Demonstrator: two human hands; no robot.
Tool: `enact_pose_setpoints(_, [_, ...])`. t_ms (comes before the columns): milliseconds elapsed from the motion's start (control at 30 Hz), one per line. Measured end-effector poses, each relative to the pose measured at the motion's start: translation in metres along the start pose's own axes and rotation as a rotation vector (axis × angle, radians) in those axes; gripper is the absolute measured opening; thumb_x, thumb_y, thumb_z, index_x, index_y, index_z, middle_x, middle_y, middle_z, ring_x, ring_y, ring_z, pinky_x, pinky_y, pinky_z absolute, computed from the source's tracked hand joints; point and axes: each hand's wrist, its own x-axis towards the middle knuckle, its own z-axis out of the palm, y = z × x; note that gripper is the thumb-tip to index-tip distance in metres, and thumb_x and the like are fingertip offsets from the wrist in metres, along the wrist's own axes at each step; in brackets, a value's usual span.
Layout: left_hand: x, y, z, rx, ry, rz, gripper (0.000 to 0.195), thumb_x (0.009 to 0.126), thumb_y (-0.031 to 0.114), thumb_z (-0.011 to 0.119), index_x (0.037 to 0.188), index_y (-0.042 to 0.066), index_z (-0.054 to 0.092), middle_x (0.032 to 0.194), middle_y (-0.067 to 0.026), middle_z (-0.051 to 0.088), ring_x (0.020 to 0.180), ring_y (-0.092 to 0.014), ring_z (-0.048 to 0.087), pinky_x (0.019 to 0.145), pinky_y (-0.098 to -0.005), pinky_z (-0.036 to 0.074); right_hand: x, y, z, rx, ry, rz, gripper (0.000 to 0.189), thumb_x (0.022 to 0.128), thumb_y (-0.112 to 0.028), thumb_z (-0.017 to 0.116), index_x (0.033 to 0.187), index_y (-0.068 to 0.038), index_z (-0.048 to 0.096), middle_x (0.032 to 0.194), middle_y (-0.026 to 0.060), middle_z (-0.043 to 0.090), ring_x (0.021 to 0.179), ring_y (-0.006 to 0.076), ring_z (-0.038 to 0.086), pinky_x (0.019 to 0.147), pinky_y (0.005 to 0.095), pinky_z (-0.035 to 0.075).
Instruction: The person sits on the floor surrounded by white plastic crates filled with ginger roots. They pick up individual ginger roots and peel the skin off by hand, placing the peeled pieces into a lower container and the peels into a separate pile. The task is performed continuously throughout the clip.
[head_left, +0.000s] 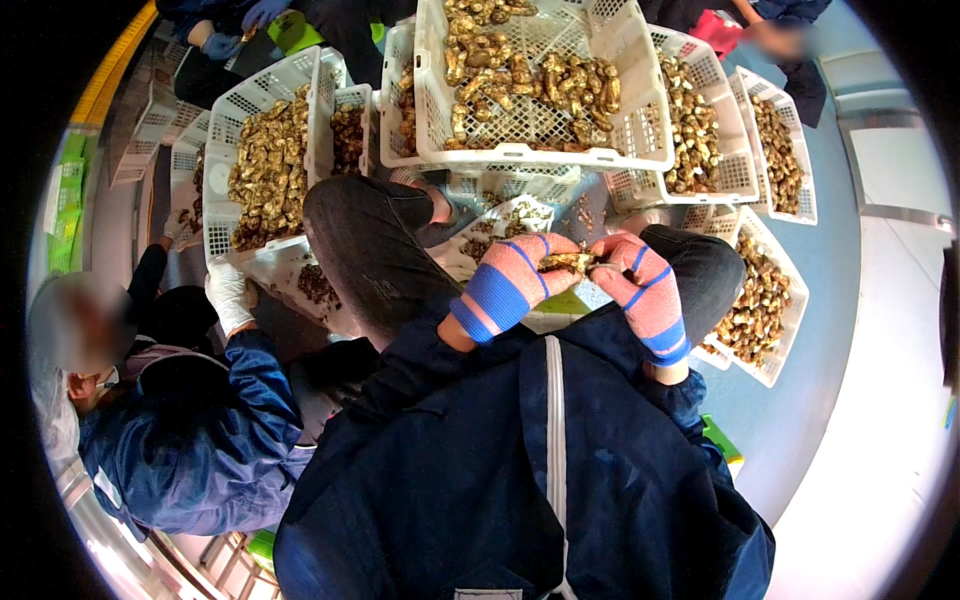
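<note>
My left hand (511, 279), in a pink knit glove with blue bands, grips one end of a brown and cream mushroom (566, 262) above my lap. From the other side my right hand (636, 285), gloved alike, has its fingertips closed at the mushroom's other end. A small greyish edge shows at those right fingertips; whether it is a blade or part of the mushroom I cannot tell. Just beyond my knees, a white plastic crate (540, 156) holds whole mushrooms (577, 82) of the same thick-stemmed kind, resembling matsutake, and sits stacked on other crates.
Mushroom-filled crates stand at left (217, 191), right (742, 187) and lower right (795, 307). Trimmings lie on white sheeting (532, 214) between my feet. Close on my left sits a co-worker (195, 442) whose white-gloved hand (231, 294) touches the left crate. Others work opposite.
</note>
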Motion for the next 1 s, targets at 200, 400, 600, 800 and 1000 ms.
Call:
enact_pose_setpoints(200, [0.001,0.009,0.002,0.195,0.118,0.074,0.027,0.068,0.014,0.068,0.093,0.006,0.062,0.084,-0.0118,0.061,0.079,-0.029,0.059,0.071,-0.0349,0.047,-0.002,-0.001,0.003,0.099,0.069,0.094,0.014,0.078,-0.008,0.061,0.072,-0.001,0.051,0.092,0.0102,0.061,0.083,0.0172,0.054,0.075,0.0293,0.042])
enact_pose_setpoints(400, [-0.002,0.014,0.005,0.238,0.256,0.192,0.028,0.062,0.008,0.067,0.09,0.008,0.061,0.093,-0.0113,0.056,0.088,-0.03,0.055,0.075,-0.037,0.045,-0.004,0.007,0.009,0.367,0.24,0.218,0.012,0.078,-0.007,0.06,0.072,-0.002,0.051,0.092,0.0089,0.061,0.082,0.0132,0.051,0.075,0.027,0.041])
enact_pose_setpoints(600, [0.0,0.012,0.007,0.322,0.315,0.378,0.031,0.062,0.003,0.064,0.092,0.009,0.059,0.099,-0.0115,0.053,0.093,-0.031,0.052,0.079,-0.0375,0.044,-0.005,0.007,0.008,0.267,0.18,0.209,0.006,0.077,-0.005,0.061,0.075,-0.002,0.055,0.09,0.0075,0.061,0.081,0.0128,0.052,0.074,0.0242,0.041])
enact_pose_setpoints(800, [0.004,0.013,0.007,0.29,0.303,0.428,0.032,0.064,0.002,0.063,0.095,0.009,0.059,0.099,-0.0114,0.055,0.092,-0.031,0.054,0.078,-0.0366,0.046,-0.005,0.011,0.002,0.395,0.139,0.115,0.005,0.078,-0.005,0.059,0.08,0.0,0.058,0.089,0.0071,0.061,0.081,0.0126,0.054,0.073,0.0254,0.043])
enact_pose_setpoints(1000, [0.011,-0.011,0.012,-0.191,0.1,-0.114,0.026,0.078,0.016,0.062,0.103,0.011,0.06,0.079,-0.0048,0.061,0.068,-0.016,0.059,0.057,-0.0269,0.047,-0.003,0.041,0.001,0.75,0.261,0.394,0.009,0.079,-0.008,0.059,0.074,-0.003,0.055,0.091,0.0057,0.061,0.071,0.0099,0.057,0.062,0.0212,0.042])
